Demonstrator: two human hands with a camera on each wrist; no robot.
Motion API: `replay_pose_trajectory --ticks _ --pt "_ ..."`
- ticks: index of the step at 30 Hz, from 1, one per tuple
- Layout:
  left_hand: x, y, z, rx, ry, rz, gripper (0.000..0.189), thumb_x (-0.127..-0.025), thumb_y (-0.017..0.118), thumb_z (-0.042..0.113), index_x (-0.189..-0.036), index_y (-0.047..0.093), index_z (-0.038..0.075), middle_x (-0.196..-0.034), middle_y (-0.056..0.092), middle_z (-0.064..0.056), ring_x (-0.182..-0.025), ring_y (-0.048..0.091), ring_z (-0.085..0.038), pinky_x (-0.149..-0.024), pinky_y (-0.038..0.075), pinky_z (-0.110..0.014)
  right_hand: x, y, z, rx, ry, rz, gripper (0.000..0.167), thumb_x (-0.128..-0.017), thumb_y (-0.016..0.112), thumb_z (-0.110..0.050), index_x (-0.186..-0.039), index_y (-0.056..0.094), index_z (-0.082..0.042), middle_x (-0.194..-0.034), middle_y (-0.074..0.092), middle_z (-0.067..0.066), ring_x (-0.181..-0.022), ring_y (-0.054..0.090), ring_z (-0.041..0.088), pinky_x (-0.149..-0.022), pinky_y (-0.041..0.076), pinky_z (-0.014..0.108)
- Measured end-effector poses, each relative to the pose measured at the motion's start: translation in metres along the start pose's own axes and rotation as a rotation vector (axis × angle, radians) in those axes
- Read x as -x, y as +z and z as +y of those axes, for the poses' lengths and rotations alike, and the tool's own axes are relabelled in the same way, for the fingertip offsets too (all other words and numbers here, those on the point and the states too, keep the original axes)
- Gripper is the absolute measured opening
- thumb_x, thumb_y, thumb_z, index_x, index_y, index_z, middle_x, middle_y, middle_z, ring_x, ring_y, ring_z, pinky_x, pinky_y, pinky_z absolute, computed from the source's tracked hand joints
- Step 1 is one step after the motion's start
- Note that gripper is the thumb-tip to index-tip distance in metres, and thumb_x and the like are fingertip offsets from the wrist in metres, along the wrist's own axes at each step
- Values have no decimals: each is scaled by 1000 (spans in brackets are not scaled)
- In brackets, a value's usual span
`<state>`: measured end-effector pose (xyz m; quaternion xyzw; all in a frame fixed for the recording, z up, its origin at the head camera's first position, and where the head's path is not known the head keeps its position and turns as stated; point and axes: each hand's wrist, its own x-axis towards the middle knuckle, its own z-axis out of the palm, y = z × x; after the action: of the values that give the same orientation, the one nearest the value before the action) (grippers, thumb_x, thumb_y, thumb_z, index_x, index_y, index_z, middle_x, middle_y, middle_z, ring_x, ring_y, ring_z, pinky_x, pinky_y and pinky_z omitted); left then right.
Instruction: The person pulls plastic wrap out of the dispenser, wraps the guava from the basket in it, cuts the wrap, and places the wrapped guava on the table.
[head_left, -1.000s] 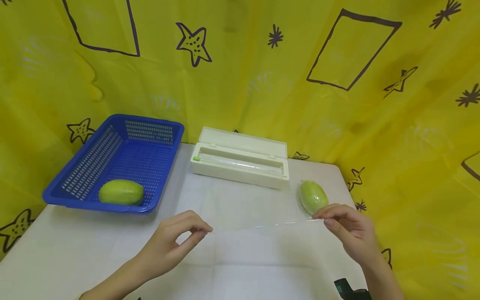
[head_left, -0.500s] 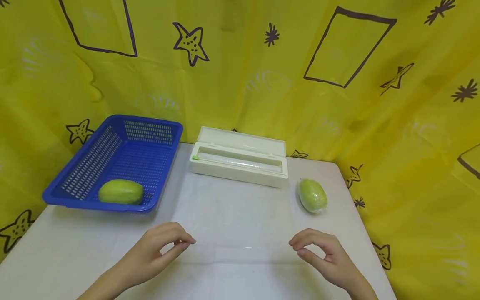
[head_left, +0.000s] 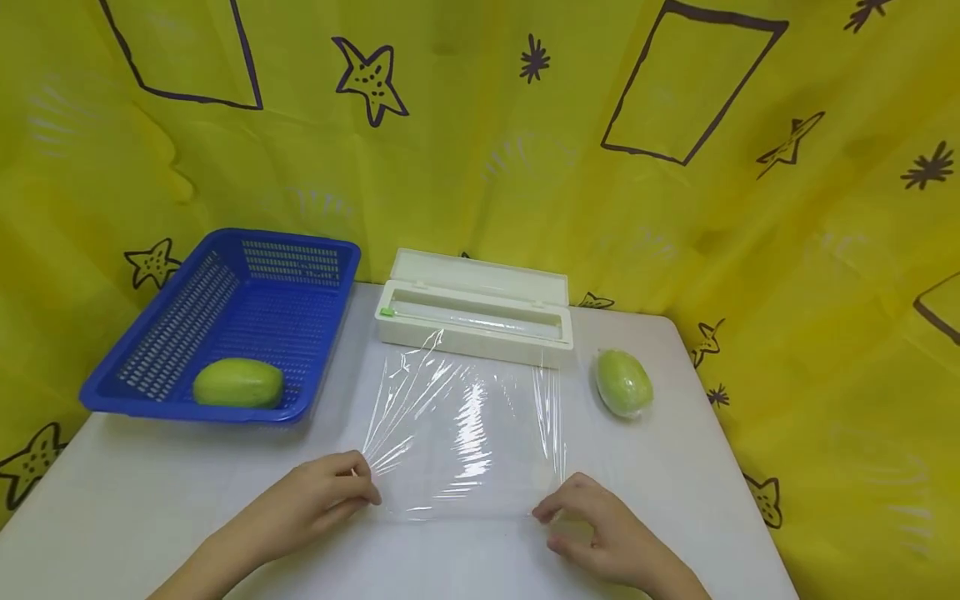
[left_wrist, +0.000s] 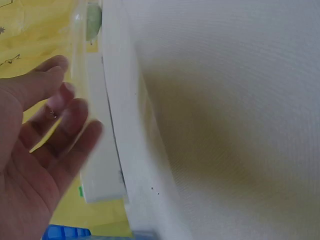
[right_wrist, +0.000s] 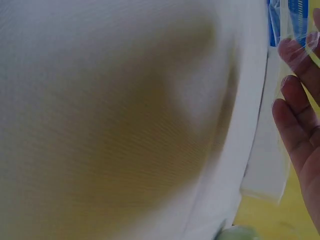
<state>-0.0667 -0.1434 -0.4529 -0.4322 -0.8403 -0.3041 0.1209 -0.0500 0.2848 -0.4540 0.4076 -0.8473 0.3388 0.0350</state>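
Observation:
A sheet of cling film (head_left: 468, 442) stretches from the white dispenser box (head_left: 474, 337) toward me, shiny and creased. Its near left corner is pinched by my left hand (head_left: 311, 500), thumb against index finger. At the near right corner my right hand (head_left: 600, 533) holds the film with its fingertips. In the left wrist view clear film runs up from the left fingers (left_wrist: 75, 115); in the right wrist view it overlaps the right fingertips (right_wrist: 292, 50). Right of the box lies an oval green melon (head_left: 624, 383) with a glossy film around it.
A blue basket (head_left: 330, 350) stands at the left with a second green melon (head_left: 238, 383) in it. The box's lid (head_left: 480, 277) is up, a film roll (head_left: 476, 319) inside. A yellow patterned curtain (head_left: 465, 167) hangs behind the white table (head_left: 660, 483).
Both hands have come toward the near edge, and the right hand has moved left, away from the wrapped melon. The film now lies spread out between box and hands, more visible than before.

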Motion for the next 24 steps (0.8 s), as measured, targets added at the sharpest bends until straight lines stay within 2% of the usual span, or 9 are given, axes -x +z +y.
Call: replay_pose_trajectory --ticks 3,7,11,14,17,20,22,24 --pt "3 5 -4 -77 0 -66 21 -83 76 11 -95 73 27 -90 60 18 -81 55 2 -71 47 -15 1 8 4 26 11 -72 25 -86 77 -18 -108 69 -26 -110 62 -15 -101 57 4 -86 51 25" --pt "4 11 -7 -130 1 -140 19 -82 76 12 -96 72 25 -86 63 17 -78 53 -2 -67 47 -19 0 16 8 70 5 -117 19 -85 77 -21 -101 70 -30 -112 57 -16 -104 53 4 -88 50 27" --pt "1 16 -9 -167 -5 -171 11 -82 77 19 -85 70 26 -81 56 18 -74 45 -1 -63 42 -18 -2 23 10 152 -29 -115 20 -82 78 -24 -99 71 -32 -109 62 -21 -105 48 4 -91 42 25" --pt "-1 17 -8 -195 -28 -191 11 -82 78 24 -78 68 27 -82 50 17 -73 41 -1 -60 39 -17 -5 25 10 206 -46 -94 22 -81 78 -25 -101 70 -32 -107 65 -23 -105 48 4 -93 35 28" --pt "-7 13 -7 -207 -73 -201 9 -83 76 25 -79 68 26 -83 51 16 -73 44 -1 -59 42 -19 -7 23 8 169 -24 -80 23 -82 77 -20 -102 70 -29 -106 64 -21 -103 53 2 -95 37 23" --pt "-15 6 -9 -193 -115 -199 6 -85 76 25 -85 70 26 -84 54 17 -75 48 -1 -61 47 -23 -9 17 6 97 11 -62 28 -81 79 -13 -102 70 -28 -104 55 -16 -90 55 -1 -82 44 14" --pt "-24 -2 -13 -174 -147 -190 5 -86 76 24 -88 71 25 -85 56 17 -77 51 -3 -64 49 -25 -11 12 6 50 53 -55 28 -80 80 -12 -101 70 -27 -100 50 -14 -79 50 -5 -71 43 9" --pt "-36 -10 -18 -136 -205 -167 5 -88 75 24 -92 72 24 -89 60 16 -82 56 -5 -70 52 -28 -15 5 6 56 100 -40 27 -81 80 -14 -101 70 -27 -95 48 -13 -72 45 -5 -64 41 10"
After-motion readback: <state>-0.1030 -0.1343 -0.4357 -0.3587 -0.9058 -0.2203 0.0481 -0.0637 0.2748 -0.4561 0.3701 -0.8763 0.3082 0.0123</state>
